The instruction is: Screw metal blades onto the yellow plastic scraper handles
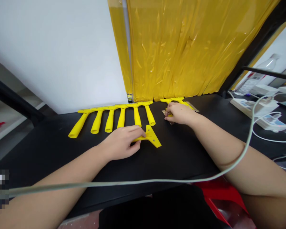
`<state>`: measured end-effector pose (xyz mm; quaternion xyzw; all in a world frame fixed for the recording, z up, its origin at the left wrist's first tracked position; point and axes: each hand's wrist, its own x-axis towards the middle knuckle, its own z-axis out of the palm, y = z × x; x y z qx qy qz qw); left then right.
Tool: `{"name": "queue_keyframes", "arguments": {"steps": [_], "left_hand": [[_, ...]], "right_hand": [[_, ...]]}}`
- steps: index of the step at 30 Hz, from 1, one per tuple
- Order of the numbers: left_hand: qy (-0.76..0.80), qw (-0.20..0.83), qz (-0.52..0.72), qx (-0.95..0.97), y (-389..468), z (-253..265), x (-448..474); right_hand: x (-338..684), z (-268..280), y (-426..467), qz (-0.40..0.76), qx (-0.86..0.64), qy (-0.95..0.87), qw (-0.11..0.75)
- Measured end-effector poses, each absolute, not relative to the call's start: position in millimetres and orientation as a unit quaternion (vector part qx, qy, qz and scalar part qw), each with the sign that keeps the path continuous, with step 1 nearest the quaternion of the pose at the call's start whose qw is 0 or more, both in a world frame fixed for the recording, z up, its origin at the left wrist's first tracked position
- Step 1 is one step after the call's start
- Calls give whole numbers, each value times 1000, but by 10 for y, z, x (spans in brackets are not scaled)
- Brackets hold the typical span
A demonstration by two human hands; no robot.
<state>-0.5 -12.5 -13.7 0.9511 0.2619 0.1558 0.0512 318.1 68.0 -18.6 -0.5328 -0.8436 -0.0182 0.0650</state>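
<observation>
My left hand (124, 141) is closed around the handle of a yellow scraper (154, 136), whose flared flat head with small holes points right. Beyond it, several similar yellow scrapers (121, 117) lie side by side, heads toward the back and hollow handle ends toward me. My right hand (180, 113) is closed in a pinch low over the tabletop. Bits of yellow and a brown flat piece (193, 107) show around its fingers; what they grip is hidden. Just behind that hand lies another yellow scraper (173, 100), mostly covered by it.
The black table (181, 159) backs onto a white panel (62, 57) and a wrinkled yellow plastic sheet (171, 47). White devices (257, 111) with cables and a plastic bottle (259, 74) are at right. A pale cable (143, 182) crosses in front of my arms.
</observation>
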Motion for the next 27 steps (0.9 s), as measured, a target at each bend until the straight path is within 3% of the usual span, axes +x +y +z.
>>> {"name": "queue_keyframes", "arguments": {"steps": [4, 8, 10, 13, 21, 27], "left_hand": [[259, 43, 174, 949, -110, -148, -11], [234, 21, 214, 948, -91, -159, -7], [224, 12, 223, 949, -86, -162, -4], [219, 7, 224, 950, -86, -162, -2], [211, 6, 207, 955, -88, -185, 8], [220, 8, 195, 956, -82, -206, -2]], "right_hand": [[3140, -121, 607, 30, -517, -836, 184], [2932, -39, 398, 262, -454, -784, 332], [2795, -41, 286, 406, -404, -746, 340], [2639, -97, 171, 491, -377, -713, 329], [2591, -169, 123, 488, -370, -716, 336], [2599, -169, 126, 325, -369, -813, 310]]}}
